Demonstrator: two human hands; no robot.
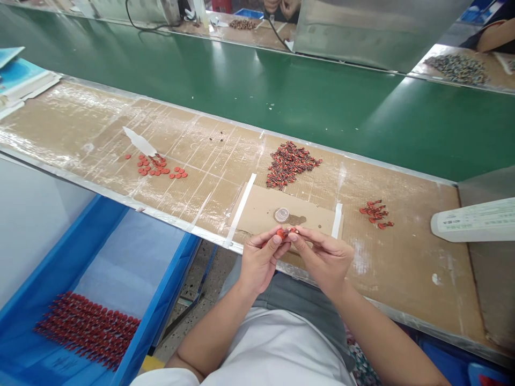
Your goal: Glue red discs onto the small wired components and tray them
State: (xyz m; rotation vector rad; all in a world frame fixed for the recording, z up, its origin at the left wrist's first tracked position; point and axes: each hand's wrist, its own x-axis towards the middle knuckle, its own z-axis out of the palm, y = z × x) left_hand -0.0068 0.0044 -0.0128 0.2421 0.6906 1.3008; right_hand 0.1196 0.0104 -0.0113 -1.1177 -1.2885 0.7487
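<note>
Pinching a small red part (285,233) from both sides, the left hand (261,261) and right hand (324,261) are closed on it above a cardboard sheet (314,212). Fingertips hide most of the part, so its shape is hard to make out. A heap of similar red pieces (292,164) lies beyond, and rows fill a blue tray (161,257).

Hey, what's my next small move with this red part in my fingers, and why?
Probably set the red part down with the small cluster of red parts on the right. Your right hand is on that side, and the cluster lies close by on the brown work surface, so it looks like a short reach.
</note>
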